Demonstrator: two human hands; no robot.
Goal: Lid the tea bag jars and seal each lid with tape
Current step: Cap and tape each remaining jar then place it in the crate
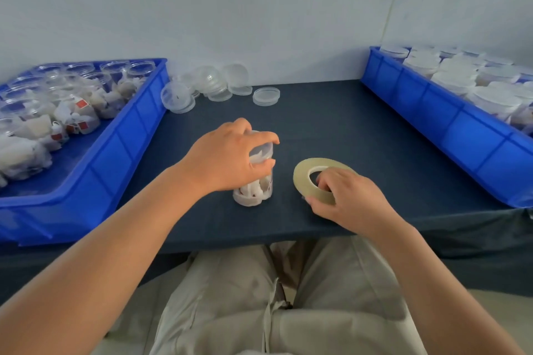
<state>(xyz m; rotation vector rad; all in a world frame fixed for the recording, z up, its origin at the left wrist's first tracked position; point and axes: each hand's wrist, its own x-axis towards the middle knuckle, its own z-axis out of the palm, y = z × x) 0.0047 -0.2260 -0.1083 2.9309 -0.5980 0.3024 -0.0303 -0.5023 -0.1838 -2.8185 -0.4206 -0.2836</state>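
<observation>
Left hand grips the lid of one jar from above, fingers curled round its rim, apparently to steady it upright on the counter. Right hand pinches the tape roll, propped on edge just beside the jar, presumably ready for sealing. Unlidded jars sit in the left bin, lidded ones in the right bin, spare lids between.

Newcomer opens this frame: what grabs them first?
Centre table: the left hand grips the lid on a tea bag jar, the right hand pinches a tape roll beside it. The left blue bin holds open jars, the right blue bin lidded ones; loose lids lie at the back.
</observation>
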